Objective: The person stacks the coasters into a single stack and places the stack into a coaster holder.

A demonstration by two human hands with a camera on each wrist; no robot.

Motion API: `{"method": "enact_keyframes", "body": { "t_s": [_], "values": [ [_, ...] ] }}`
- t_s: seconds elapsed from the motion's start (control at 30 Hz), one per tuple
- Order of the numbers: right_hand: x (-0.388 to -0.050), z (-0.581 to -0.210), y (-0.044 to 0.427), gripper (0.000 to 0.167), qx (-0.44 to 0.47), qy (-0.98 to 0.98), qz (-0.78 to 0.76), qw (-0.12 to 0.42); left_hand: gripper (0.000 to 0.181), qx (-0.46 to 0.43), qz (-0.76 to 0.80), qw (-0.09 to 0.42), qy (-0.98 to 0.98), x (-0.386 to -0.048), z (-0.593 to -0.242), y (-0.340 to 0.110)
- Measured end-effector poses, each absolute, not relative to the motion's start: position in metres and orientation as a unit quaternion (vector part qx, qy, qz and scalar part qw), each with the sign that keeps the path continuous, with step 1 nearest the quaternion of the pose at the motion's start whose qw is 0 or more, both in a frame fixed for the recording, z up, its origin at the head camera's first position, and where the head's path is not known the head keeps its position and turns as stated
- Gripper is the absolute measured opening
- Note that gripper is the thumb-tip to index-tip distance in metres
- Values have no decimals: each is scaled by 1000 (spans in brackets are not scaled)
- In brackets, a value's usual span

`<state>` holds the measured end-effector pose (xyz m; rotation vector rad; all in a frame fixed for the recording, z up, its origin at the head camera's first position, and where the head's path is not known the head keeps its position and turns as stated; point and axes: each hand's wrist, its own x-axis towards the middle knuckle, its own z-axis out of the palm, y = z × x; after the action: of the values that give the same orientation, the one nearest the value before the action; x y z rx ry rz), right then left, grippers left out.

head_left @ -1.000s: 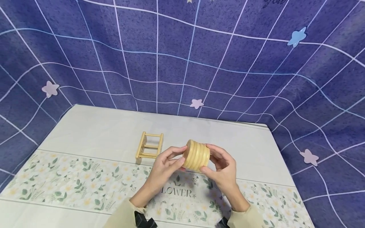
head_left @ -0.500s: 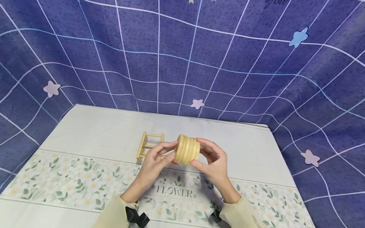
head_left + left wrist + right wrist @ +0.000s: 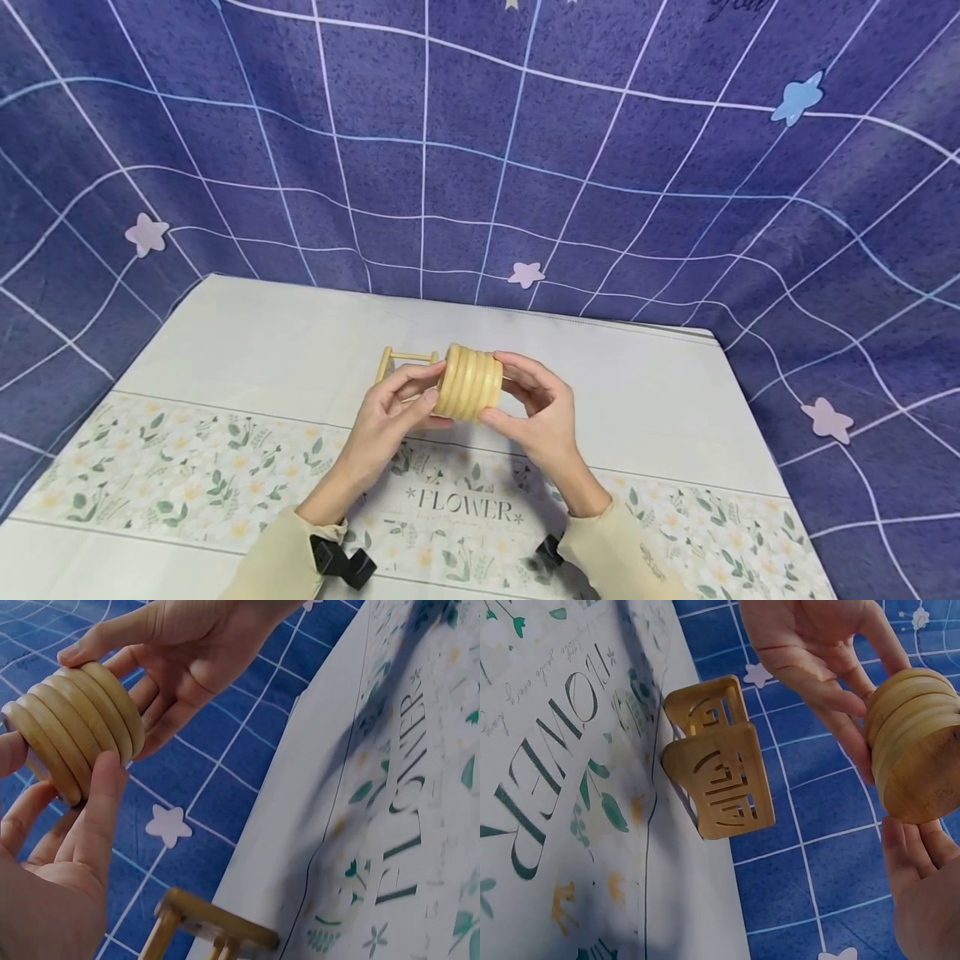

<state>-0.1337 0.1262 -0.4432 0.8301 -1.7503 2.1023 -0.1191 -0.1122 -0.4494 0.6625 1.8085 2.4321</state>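
Between my two hands is a stack of several round wooden coasters (image 3: 469, 383), held sideways above the table. My left hand (image 3: 382, 425) grips the left end, its thumb and fingers on the rim. At the opposite end my right hand (image 3: 543, 412) pinches the stack between thumb and fingers. The right wrist view shows the flat face of the end coaster (image 3: 930, 776). Just left of the stack, a small wooden rack (image 3: 731, 780) with cut-out end panels and rods stands on the table; in the head view my left hand hides most of it.
The white table cover (image 3: 285, 342) has a floral band (image 3: 195, 475) printed with "FLOWER" across the front. A blue gridded curtain (image 3: 360, 158) with star shapes hangs behind the table and along both sides.
Both hands have moved left and slightly away from me, carrying the stacked coasters toward the rack. The left hand now covers more of the rack, which has stayed in place.
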Motion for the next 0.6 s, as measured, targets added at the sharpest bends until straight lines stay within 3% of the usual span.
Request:
{"method": "enact_keyframes", "body": {
  "t_s": [0.6],
  "values": [
    [-144, -444, 104, 79, 279, -614, 728, 123, 38, 219, 776, -8, 592, -126, -453, -136]
  ]
}}
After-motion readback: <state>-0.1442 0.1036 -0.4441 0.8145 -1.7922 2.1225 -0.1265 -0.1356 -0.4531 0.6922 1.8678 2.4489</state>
